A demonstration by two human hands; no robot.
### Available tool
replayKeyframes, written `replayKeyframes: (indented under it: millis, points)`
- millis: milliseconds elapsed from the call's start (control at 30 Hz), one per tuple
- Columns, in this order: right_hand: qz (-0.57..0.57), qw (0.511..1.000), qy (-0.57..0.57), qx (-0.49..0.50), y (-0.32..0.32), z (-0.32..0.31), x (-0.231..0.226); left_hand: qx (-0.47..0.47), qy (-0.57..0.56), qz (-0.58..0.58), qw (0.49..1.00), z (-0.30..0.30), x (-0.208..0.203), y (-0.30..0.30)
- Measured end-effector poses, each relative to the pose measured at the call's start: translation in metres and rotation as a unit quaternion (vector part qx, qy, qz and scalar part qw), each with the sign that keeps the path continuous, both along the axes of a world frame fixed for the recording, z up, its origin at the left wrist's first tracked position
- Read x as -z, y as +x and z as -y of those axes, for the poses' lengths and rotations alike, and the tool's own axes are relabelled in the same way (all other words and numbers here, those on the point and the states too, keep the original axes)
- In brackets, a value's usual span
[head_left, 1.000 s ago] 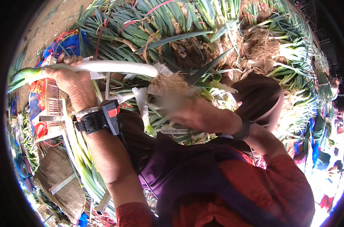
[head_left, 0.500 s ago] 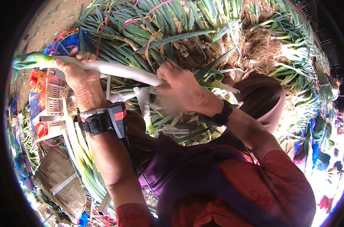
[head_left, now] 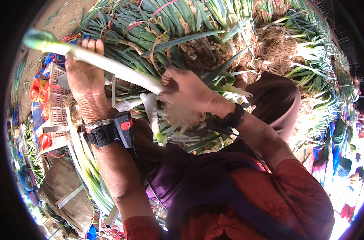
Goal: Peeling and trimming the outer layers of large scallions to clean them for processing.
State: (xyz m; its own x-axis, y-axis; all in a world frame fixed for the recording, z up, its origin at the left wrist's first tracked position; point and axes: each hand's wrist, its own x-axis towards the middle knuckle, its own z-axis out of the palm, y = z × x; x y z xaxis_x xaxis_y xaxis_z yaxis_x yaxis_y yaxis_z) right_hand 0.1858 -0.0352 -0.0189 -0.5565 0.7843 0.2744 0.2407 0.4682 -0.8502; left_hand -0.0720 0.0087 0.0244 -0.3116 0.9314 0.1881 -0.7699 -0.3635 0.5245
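A long white-stemmed leek (head_left: 114,66) slants across in front of me, its green top at the upper left. My left hand (head_left: 86,72) holds it near the green end, with the stem lying across the fingers and the thumb beside it. At the lower, root end my right hand (head_left: 188,90) is closed round the stem, its fingers curled. A brush of pale roots (head_left: 184,115) hangs below that hand. Just beneath the leek lie stripped white leek pieces (head_left: 152,114) and loose green leaves.
Bundled leeks (head_left: 158,24) tied with pink strips are heaped ahead and to the right, roots showing. At left stand a pale plastic crate (head_left: 58,100) and more long leeks (head_left: 86,164). Brown paper (head_left: 68,188) lies at lower left, beside a metal bar (head_left: 70,196).
The leek's green end has tilted up and slightly right. My left hand's fingers have straightened somewhat and moved upward along it. My right hand has shifted slightly left, still gripping the root end.
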Motion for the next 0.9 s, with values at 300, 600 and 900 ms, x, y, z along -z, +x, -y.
replayKeyframes:
  millis: [300, 600, 900]
  points:
    - [-0.026, 0.989, -0.111, -0.089, 0.01, 0.017, 0.006, -0.068, 0.067, -0.136, 0.986, 0.012, -0.026, 0.04]
    - [0.02, 1.0, -0.013, -0.009, -0.003, 0.031, -0.005, 0.061, 0.083, -0.066, 0.993, 0.007, -0.015, 0.026]
    - [0.199, 0.925, 0.302, -0.113, 0.001, 0.047, 0.002, -0.023, 0.005, -0.062, 0.998, 0.006, -0.01, 0.018]
